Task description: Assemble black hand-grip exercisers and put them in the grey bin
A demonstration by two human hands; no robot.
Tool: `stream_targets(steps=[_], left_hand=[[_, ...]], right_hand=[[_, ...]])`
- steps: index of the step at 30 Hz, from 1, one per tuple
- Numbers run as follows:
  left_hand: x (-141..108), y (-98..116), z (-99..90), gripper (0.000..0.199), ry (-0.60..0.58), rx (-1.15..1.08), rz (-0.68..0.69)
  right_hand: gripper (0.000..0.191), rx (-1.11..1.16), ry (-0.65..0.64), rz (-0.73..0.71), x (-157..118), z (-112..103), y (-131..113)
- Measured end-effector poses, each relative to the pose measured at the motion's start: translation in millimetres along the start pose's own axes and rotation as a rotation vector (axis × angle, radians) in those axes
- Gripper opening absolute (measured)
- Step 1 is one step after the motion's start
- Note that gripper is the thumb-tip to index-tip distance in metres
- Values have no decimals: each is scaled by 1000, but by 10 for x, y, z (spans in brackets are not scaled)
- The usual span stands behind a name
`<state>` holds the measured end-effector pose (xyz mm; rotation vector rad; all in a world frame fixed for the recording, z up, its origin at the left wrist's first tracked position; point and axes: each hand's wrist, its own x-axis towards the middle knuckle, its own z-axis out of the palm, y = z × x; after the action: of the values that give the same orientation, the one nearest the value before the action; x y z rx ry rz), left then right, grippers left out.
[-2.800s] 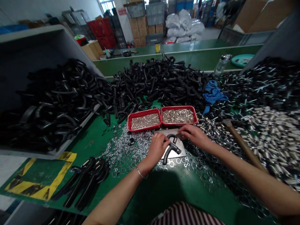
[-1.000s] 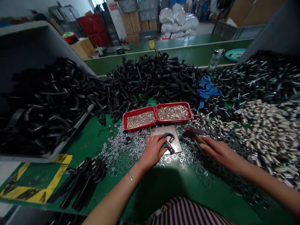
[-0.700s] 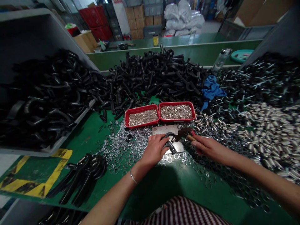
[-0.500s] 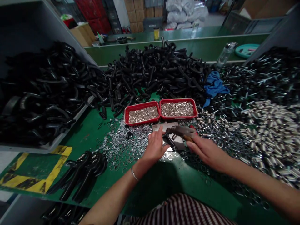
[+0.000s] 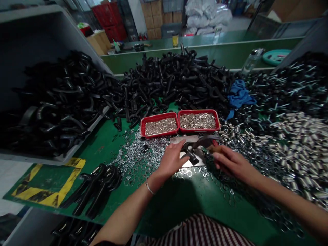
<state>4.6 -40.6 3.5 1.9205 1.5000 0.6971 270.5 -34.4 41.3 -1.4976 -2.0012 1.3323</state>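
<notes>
A metal plate (image 5: 199, 163) lies on the green table, with a black plastic part (image 5: 191, 158) on top of it. My left hand (image 5: 172, 159) grips this part at its left side with thumb and fingers. Wrapped round the handle of a hammer (image 5: 208, 140) is my right hand (image 5: 230, 160), just right of the plate. The hammer's head is blurred and hangs over the part. Small rings (image 5: 133, 174) and nuts are scattered around the plate.
Two red trays (image 5: 178, 124) of small pins stand behind the plate. Black parts (image 5: 164, 78) are heaped at the back and in a grey bin (image 5: 84, 138) at left. Silver sleeves (image 5: 299, 150) pile up at right, near a blue cloth (image 5: 239, 95). Several black parts (image 5: 98, 188) lie front left.
The hammer has tilted and moved off the black part a little, uncovering more of it. The whole view has shifted slightly, with the table's things now further right.
</notes>
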Motion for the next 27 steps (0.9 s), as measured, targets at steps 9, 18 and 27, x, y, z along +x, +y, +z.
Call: stream_targets(steps=[9, 18, 27], left_hand=[[-21, -207, -83, 37, 157, -90, -151], [-80, -285, -156, 33, 57, 145, 52], [-82, -218, 71, 41, 45, 91, 10]], right_hand=[[41, -847, 534, -50, 81, -996, 1005], [37, -946, 267, 6, 362, -65, 476], [30, -476, 302, -51, 395, -355, 214]])
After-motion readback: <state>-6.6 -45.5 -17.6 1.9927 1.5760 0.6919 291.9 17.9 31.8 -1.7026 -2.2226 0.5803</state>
